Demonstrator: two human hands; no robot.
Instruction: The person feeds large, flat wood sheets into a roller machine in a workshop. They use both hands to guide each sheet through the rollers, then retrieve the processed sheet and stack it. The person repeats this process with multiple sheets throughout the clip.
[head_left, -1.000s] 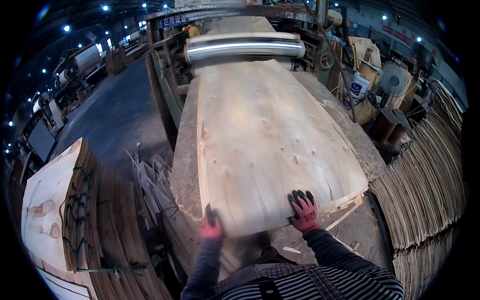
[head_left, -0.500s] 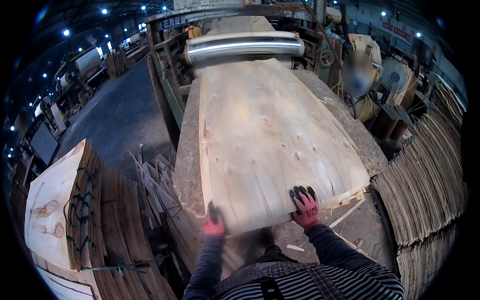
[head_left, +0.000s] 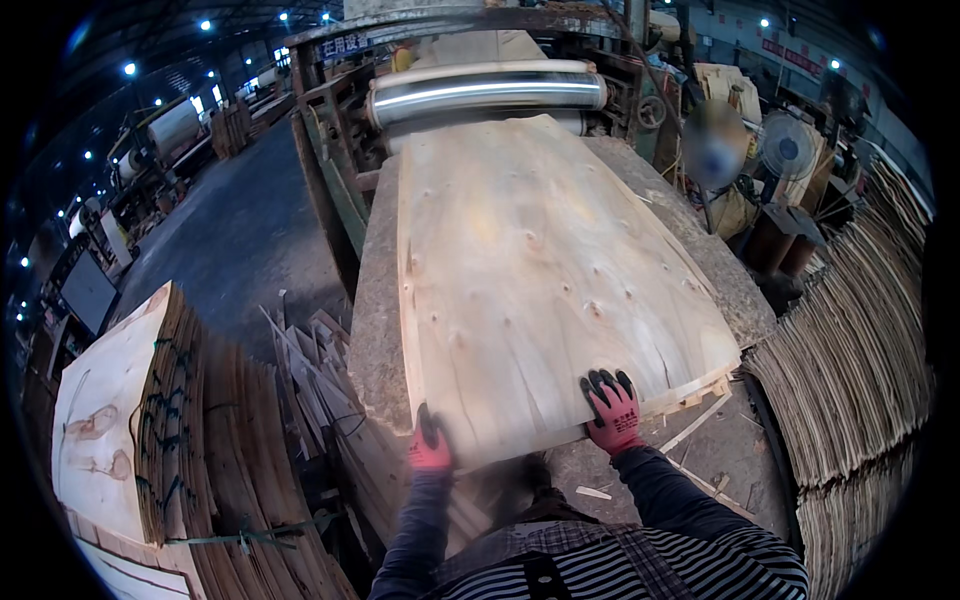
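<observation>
A wide, pale wood veneer sheet [head_left: 520, 300] with knots lies on a stack of like sheets, stretching from me toward a shiny metal roller. My left hand [head_left: 430, 445], in a pink and black glove, grips its near left corner; the thumb is hard to make out. Farther right along the near edge, my right hand [head_left: 612, 412], gloved the same way, holds the sheet with black fingertips on top. Its thumb is hidden. The near edge between my hands bends slightly downward.
The roller [head_left: 490, 92] spans a machine frame at the far end. Bundled veneer [head_left: 105, 420] and loose strips [head_left: 320, 375] stand at left. Tall veneer stacks [head_left: 850, 370] line the right side, with a fan [head_left: 788, 147] behind. Wood scraps [head_left: 593, 493] litter the floor.
</observation>
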